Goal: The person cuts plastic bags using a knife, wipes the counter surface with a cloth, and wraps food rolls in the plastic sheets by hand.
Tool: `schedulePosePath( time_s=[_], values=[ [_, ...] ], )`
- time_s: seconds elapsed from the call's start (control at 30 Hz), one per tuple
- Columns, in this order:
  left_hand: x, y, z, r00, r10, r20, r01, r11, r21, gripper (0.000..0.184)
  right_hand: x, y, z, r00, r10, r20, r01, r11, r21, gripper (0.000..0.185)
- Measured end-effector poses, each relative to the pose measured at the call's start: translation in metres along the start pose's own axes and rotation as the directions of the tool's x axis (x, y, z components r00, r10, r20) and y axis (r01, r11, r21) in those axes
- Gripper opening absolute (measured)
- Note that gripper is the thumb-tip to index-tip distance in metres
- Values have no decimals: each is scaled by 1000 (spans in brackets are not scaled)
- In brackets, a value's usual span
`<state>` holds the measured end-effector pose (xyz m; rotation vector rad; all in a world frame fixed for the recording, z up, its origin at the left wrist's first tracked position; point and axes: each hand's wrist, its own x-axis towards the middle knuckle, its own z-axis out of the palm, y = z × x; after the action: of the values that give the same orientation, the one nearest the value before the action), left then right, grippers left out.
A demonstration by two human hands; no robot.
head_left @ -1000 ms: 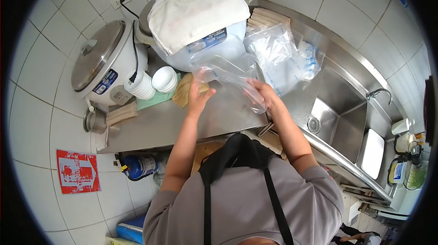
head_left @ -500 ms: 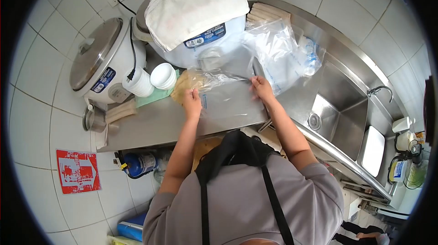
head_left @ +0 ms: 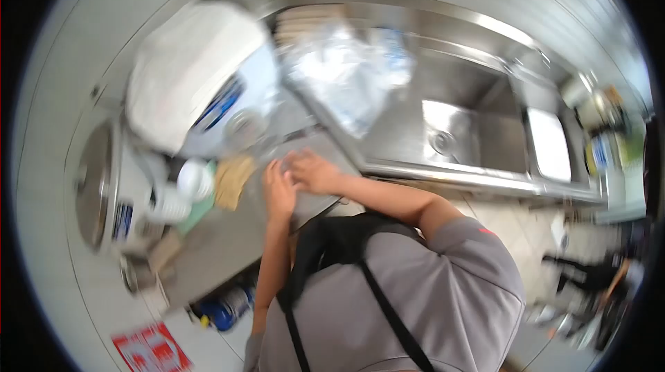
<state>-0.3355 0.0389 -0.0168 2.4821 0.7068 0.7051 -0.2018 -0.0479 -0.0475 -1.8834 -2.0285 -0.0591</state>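
My left hand (head_left: 278,192) and my right hand (head_left: 315,172) are close together over the steel counter (head_left: 228,240), their fingers bent and meeting. Motion blurs the fingertips. A thin, clear plastic bag (head_left: 273,142) shows faintly at the fingers, and both hands seem closed on it; its edges are hard to make out. Just left of my left hand lies a folded tan cloth (head_left: 234,181). Beyond my hands is a pile of clear plastic bags (head_left: 339,71).
At the left stand a rice cooker covered by a white cloth (head_left: 190,71), a second rice cooker (head_left: 97,185) and stacked white cups (head_left: 196,179). A steel sink (head_left: 478,129) with a white tray (head_left: 548,143) is to the right. Another person (head_left: 589,271) appears far right.
My hands have come together from holding the clear bag spread apart. The view has turned right, so the cookers and counter shift left and more of the sink and floor shows.
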Motion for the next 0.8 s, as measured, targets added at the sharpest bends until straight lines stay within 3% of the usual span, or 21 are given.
schedulePosePath(
  time_s=[0.03,0.07,0.17,0.37,0.53,0.63,0.67,0.8],
  values=[
    [-1,-6,6,999,38,4,-38,999,0,44,2,3,4,1000,-9,16,7,991,134,57],
    [1,-14,13,997,74,0,-74,997,-4,49,6,6,13,1000,-30,-7,31,988,154,58],
    [-7,-29,15,997,21,77,-39,970,241,58,17,12,12,988,-148,46,139,976,170,59],
    [-7,-47,14,994,-72,85,28,899,436,62,11,29,17,965,-121,-234,166,970,180,60],
    [-1,-47,9,999,47,-5,-39,884,465,60,-20,55,-42,937,-58,-345,134,970,202,55],
    [11,5,-10,998,63,-19,-53,935,350,57,-36,95,-110,903,212,-373,-164,974,156,46],
    [16,21,-13,997,69,-17,-61,958,280,56,-41,122,-119,797,235,-557,-187,972,143,40],
    [16,22,10,991,91,-96,-76,986,151,52,-39,221,-172,592,473,-653,-490,854,174,26]
  ],
)
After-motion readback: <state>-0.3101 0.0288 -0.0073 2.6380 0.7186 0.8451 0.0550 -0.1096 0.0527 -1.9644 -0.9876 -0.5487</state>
